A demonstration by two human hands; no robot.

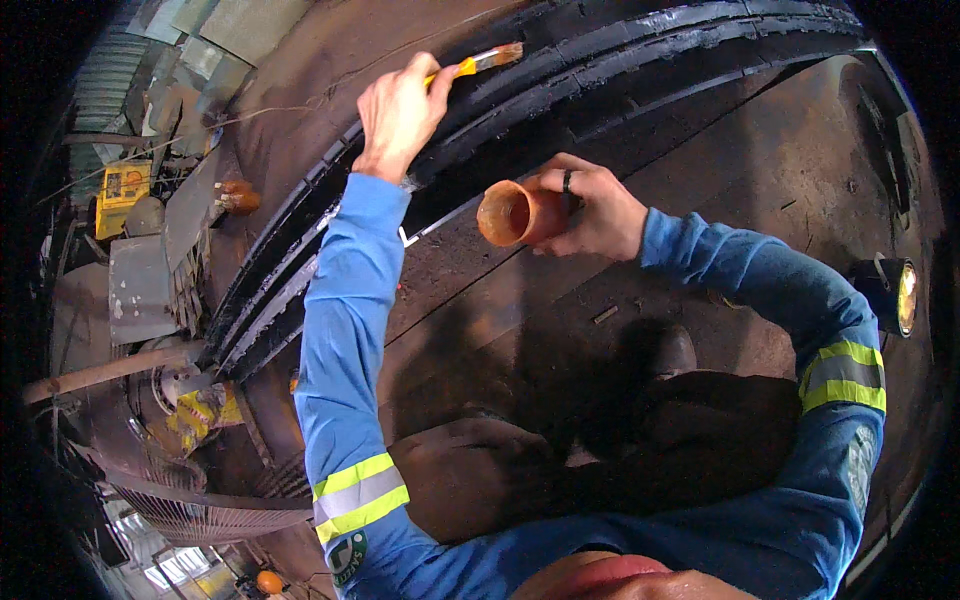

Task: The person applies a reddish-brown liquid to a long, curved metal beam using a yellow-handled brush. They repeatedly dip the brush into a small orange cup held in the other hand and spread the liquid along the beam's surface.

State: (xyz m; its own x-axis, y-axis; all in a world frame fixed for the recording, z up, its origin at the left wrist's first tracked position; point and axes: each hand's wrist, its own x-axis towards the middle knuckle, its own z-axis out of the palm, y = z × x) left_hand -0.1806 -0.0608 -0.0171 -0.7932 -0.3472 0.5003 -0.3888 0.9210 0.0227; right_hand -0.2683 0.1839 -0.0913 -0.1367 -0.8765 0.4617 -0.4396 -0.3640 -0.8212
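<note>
A paintbrush (475, 63) with a yellow handle and reddish-brown bristles is gripped in my left hand (400, 115), its bristles pointing right. It is over the far side of a long, dark, ridged metal piece (570, 85); whether the bristles touch the metal I cannot tell. Closer to me, my right hand (592, 208), with a dark ring on one finger, is wrapped round an orange-brown cup (510, 212). The cup is tipped, with its round mouth turned to the left, and its contents are hard to make out.
At the left lie metal sheets (140, 290), a yellow box-like machine (122, 200) and an orange object (237, 197). A pipe (110, 370) reaches toward the dark metal's near end. A round lamp (905, 297) stands at the right. Brown flooring (620, 290) lies below my hands.
</note>
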